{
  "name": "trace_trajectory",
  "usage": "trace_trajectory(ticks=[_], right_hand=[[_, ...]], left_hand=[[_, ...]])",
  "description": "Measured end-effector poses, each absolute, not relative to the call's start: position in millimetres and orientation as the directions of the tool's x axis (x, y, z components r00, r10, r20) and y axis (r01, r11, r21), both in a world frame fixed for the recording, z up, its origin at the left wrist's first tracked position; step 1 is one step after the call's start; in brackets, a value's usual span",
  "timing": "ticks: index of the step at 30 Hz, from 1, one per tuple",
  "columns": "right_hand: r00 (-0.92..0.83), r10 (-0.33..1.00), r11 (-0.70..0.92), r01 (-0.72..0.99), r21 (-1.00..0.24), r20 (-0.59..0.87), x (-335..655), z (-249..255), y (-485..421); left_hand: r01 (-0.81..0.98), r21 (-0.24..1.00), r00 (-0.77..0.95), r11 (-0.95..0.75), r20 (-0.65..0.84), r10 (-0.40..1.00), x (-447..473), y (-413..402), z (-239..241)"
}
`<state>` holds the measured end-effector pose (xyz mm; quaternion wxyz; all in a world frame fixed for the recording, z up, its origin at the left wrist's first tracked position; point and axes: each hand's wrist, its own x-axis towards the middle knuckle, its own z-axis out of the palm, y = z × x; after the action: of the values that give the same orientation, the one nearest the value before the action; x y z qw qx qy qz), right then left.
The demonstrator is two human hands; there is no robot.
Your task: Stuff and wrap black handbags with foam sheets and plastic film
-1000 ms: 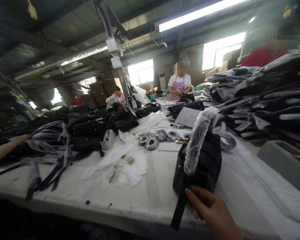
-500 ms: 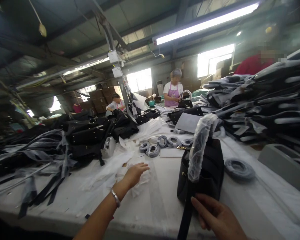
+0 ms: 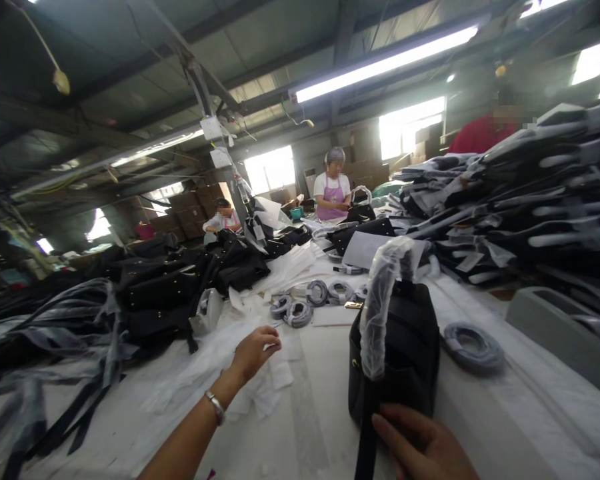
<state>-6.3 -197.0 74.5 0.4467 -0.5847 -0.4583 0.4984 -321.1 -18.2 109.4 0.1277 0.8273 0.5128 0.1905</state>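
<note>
A black handbag (image 3: 413, 360) stands upright on the white table, its arched handle (image 3: 380, 307) wrapped in clear plastic. My right hand (image 3: 425, 443) is low at the bag's near side, thumb and fingers closed on a black strap (image 3: 367, 427) that hangs down from below the handle. Left of the bag, my left hand (image 3: 257, 350) hovers above thin white wrapping sheets (image 3: 205, 357). Its fingers are loosely bent and apart, with nothing visible in them, and a silver bracelet (image 3: 215, 407) circles the wrist.
Coiled grey straps (image 3: 297, 313) lie beyond my left hand; a larger coil (image 3: 473, 347) sits right of the bag. Black bags (image 3: 160, 280) heap at left. A tall stack of black pieces (image 3: 555, 193) and a grey box (image 3: 563, 327) stand right. Co-workers (image 3: 333, 190) work behind.
My left hand has drawn slightly left, and its outstretched fingers have bent. The right hand keeps its hold on the strap. The whole view has shifted a little.
</note>
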Motion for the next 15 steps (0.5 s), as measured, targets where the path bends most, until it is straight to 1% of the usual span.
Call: trace_trajectory(ticks=[3, 6, 8, 10, 12, 15], right_hand=[[0.049, 0.987, -0.156, 0.082, -0.984, -0.153, -5.3, 76.5, -196.2], [0.083, 0.988, -0.136, 0.076, -0.988, -0.13, -8.9, 81.1, -198.7], [0.137, 0.985, -0.118, 0.061, -0.991, -0.109, -12.5, 83.7, -200.8], [0.19, 0.978, -0.101, 0.051, -0.994, -0.09, -15.8, 85.8, -202.3], [0.209, 0.975, -0.091, 0.043, -0.995, -0.081, -18.2, 87.2, -203.2], [0.233, 0.969, -0.086, 0.017, -0.996, -0.08, -19.8, 88.0, -203.7]], left_hand=[[0.732, 0.581, 0.282, -0.357, 0.218, 0.934, -318.2, -32.6, 120.6], [0.594, 0.768, 0.169, -0.238, 0.17, 0.971, -312.8, -50.5, 130.9], [0.483, 0.862, 0.101, -0.154, 0.12, 0.988, -308.3, -63.0, 134.7], [0.386, 0.92, 0.048, -0.068, 0.054, 0.997, -303.2, -75.6, 134.9], [0.31, 0.951, 0.023, 0.01, -0.018, 1.0, -297.0, -89.3, 131.6], [0.231, 0.969, 0.038, 0.083, -0.094, 0.995, -285.5, -114.6, 120.7]])
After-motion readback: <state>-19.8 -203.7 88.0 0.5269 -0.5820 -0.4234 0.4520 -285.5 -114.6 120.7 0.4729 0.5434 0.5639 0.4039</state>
